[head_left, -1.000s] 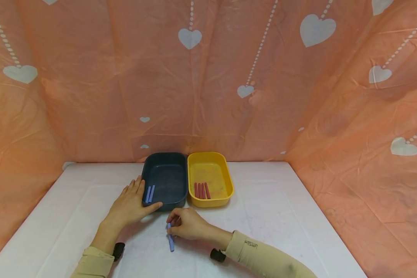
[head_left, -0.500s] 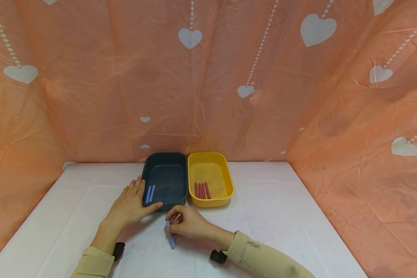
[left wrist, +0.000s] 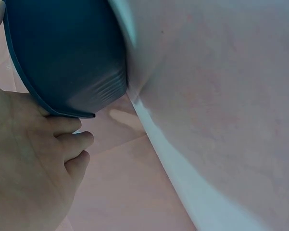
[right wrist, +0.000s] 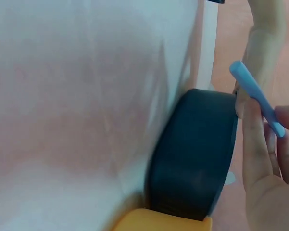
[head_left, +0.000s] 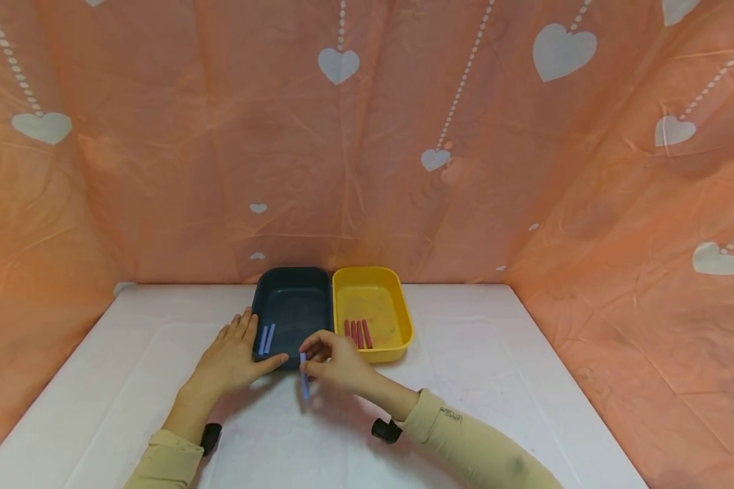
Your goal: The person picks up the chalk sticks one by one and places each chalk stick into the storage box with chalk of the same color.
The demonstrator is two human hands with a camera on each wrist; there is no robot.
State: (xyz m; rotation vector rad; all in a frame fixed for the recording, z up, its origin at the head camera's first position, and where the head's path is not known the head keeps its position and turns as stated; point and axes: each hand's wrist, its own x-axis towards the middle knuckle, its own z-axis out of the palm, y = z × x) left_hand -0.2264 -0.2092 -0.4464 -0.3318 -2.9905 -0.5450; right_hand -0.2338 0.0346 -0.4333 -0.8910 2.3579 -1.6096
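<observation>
My right hand (head_left: 338, 363) pinches a blue chalk stick (head_left: 305, 387) between thumb and fingers, just over the near edge of a dark blue tray (head_left: 300, 305). In the right wrist view the chalk (right wrist: 252, 86) slants above the tray's outer wall (right wrist: 192, 149). My left hand (head_left: 229, 356) rests on the tray's near left corner, thumb along the front rim and fingers at the left side. From the left wrist, the palm (left wrist: 29, 159) shows with fingers against the rim. Two more blue chalk sticks (head_left: 269, 339) lie inside that tray, at its left.
A yellow tray (head_left: 373, 299) stands right beside the dark one and holds several red chalk sticks (head_left: 359, 334). Both sit at the back of a white-covered table (head_left: 477, 380). An orange curtain with white hearts (head_left: 379, 136) rises behind and on both sides.
My right hand has lifted the blue chalk stick and carried it forward from the table in front to the dark tray's near rim. My left hand has stayed on the tray.
</observation>
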